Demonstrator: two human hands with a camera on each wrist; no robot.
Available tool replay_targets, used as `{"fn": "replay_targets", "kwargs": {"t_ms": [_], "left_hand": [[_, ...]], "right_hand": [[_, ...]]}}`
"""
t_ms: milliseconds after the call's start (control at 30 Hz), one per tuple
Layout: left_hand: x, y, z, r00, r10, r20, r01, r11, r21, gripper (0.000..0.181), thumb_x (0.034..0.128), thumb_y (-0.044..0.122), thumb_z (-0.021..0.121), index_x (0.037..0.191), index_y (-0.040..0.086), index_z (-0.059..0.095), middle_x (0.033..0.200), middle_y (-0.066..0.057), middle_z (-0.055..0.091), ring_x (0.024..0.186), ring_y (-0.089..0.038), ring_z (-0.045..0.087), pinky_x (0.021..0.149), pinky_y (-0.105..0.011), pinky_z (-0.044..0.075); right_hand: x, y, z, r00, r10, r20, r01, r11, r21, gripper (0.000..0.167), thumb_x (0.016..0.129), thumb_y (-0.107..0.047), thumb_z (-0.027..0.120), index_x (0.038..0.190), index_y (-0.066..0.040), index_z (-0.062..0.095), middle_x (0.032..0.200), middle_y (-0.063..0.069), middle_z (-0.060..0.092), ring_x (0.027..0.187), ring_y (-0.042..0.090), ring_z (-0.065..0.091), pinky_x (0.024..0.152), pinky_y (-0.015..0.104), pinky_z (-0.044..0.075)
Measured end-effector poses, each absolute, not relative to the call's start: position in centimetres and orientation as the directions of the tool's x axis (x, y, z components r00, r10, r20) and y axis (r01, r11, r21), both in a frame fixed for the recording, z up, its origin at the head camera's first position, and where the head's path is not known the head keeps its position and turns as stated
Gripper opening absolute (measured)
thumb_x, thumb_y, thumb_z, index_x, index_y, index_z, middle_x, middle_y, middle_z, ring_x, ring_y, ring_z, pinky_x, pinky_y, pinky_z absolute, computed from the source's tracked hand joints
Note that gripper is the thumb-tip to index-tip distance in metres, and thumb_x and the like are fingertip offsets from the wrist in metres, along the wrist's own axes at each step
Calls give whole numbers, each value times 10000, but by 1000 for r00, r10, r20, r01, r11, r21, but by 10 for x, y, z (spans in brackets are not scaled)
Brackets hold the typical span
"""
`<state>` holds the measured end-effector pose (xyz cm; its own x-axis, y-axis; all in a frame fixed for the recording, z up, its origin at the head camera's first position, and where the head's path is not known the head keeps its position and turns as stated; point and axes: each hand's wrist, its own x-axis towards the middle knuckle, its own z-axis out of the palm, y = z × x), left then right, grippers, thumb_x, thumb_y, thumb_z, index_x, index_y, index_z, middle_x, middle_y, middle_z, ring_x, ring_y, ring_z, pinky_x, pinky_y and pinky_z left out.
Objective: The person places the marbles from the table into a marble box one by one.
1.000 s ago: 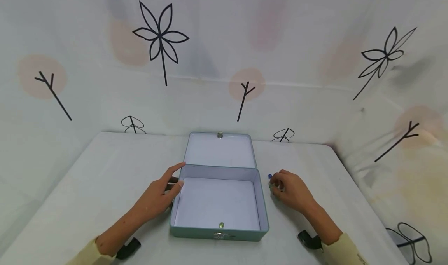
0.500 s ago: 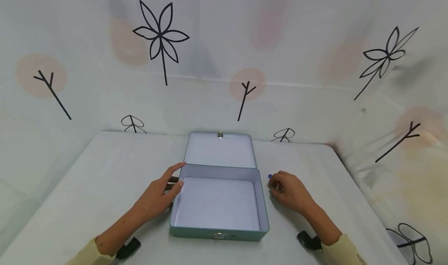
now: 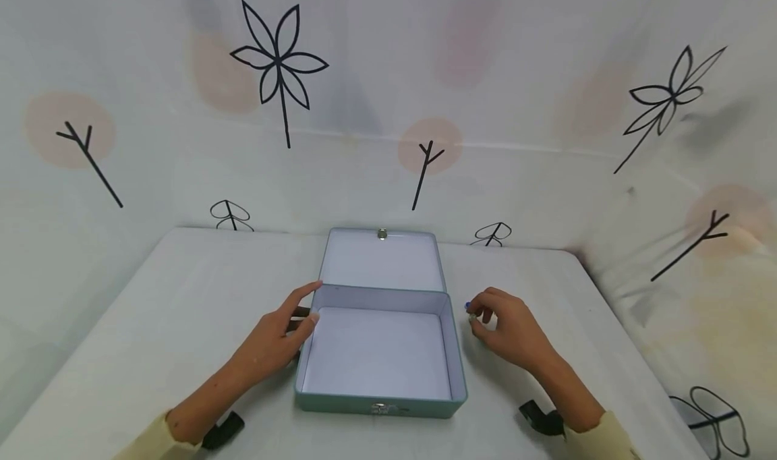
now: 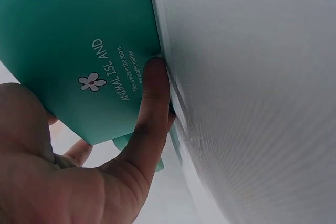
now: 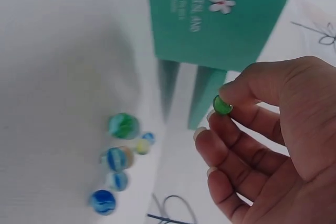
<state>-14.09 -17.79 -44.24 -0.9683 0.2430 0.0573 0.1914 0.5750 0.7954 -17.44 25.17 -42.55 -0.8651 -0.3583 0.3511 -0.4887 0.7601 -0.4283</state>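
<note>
The green metal box (image 3: 373, 407) lies with its lid (image 3: 382, 261) folded back. My left hand (image 3: 267, 345) holds its left wall, thumb and index fingertip at the rim, other fingers outside; the left wrist view shows fingers of the left hand (image 4: 79, 171) against the printed green side (image 4: 79, 30). Right of the box, my right hand (image 3: 512, 328) is just above the table. In the right wrist view, the right hand (image 5: 273, 135) pinches a green marble (image 5: 223, 105) between thumb and index finger. A blue marble (image 3: 467, 305) shows beside its fingertips.
Several marbles lie on the table right of the box, among them a green one (image 5: 124, 125) and a dark blue one (image 5: 103, 202); my right hand hides most of them in the head view. A patterned cloth (image 3: 340, 177) hangs behind the table (image 3: 200, 278).
A green marble near the box's front wall a second ago is out of sight. My right hand has risen slightly, its thumb and index finger now around a marble. The left hand has stayed put.
</note>
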Motion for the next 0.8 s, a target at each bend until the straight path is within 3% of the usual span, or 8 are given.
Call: {"fn": "replay_targets", "kwargs": {"t_ms": [200,467,633,800], "left_hand": [[-139,-178,-443,-970,239,43,174,562,809,573,1117,443,534,1646,430,313,1418,-169,646,1260,-363,673,930,-494,597],[-141,-178,-443,-969,240,54,185,568,802,568,1119,454,524,1642,454,303,1423,-166,645,1254,-355,677,930,-505,596],[-141,-177,-444,-970,237,58,188,572,798,569,1119,456,522,1643,450,300,1428,-169,642,1256,-359,676,946,-523,587],[-141,-177,-443,-969,241,56,188,573,797,572,1122,444,520,1648,434,295,1432,-182,637,1263,-370,671,958,-534,580]], "right_hand": [[-168,248,-415,-854,-369,366,-508,743,-435,222,836,28,824,973,-134,758,935,-121,675,806,114,628,708,365,573],[-154,237,-398,-811,-405,422,-571,702,-425,287,831,29,831,962,-206,728,938,-149,662,814,110,623,688,264,538],[-147,229,-393,-799,-428,423,-593,679,-433,267,834,25,826,983,-177,735,957,-158,660,828,107,615,664,288,535],[-140,223,-393,-789,-447,421,-609,660,-440,311,834,21,827,976,-233,718,962,-181,657,836,90,605,683,283,513]]}}
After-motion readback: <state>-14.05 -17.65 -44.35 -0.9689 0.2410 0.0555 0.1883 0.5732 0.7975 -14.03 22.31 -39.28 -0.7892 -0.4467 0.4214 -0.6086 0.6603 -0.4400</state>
